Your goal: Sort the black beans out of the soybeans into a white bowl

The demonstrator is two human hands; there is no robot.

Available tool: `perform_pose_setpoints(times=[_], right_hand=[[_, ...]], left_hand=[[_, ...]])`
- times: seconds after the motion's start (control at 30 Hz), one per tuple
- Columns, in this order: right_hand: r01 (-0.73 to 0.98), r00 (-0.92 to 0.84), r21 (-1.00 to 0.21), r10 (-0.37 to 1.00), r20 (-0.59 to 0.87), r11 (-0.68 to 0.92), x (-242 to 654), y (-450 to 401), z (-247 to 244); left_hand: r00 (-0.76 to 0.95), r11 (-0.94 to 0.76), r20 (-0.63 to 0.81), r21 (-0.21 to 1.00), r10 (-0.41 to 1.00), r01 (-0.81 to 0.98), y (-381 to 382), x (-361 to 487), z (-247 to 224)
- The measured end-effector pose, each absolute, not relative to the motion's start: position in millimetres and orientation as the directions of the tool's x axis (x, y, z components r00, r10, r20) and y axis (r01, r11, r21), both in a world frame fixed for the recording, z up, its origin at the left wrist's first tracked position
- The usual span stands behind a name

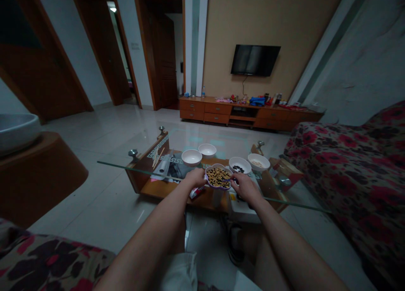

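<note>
My left hand (196,178) grips the left edge of a purple-rimmed, scalloped bowl (221,188) at the front of the glass table. Mixed yellow and black beans (217,176) fill this bowl. From the right, my right hand (245,187) pinches a thin purple utensil (225,180) whose tip lies among the beans; its exact kind is unclear. Just behind that hand stands a white bowl (234,160) with some black beans. To its right, another white bowl (267,161) has pale pieces in it. Two more white bowls, one nearer (191,160) and one farther (207,154), show no contents.
The glass tabletop (126,169) has a bare edge towards me, with a wooden shelf (152,189) below it. Under the glass are papers, a roll and a white box (242,213). A flowered sofa (341,164) stands at right. A long TV cabinet (217,109) lines the far wall.
</note>
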State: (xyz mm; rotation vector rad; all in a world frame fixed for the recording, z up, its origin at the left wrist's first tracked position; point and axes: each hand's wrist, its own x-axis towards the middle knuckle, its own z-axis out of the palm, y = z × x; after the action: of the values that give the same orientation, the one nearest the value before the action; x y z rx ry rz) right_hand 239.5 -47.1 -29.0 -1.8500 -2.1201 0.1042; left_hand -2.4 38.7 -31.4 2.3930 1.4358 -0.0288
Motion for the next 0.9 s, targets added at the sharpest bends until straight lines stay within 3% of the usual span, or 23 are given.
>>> perform_pose_setpoints(times=[0.9], right_hand=[[0.952, -0.107, -0.265, 0.979, 0.172, 0.150, 236.3, -50.2, -23.3]], left_hand=[[0.479, -0.412, -0.193, 0.305, 0.856, 0.859, 38.8, -2.9, -31.9]])
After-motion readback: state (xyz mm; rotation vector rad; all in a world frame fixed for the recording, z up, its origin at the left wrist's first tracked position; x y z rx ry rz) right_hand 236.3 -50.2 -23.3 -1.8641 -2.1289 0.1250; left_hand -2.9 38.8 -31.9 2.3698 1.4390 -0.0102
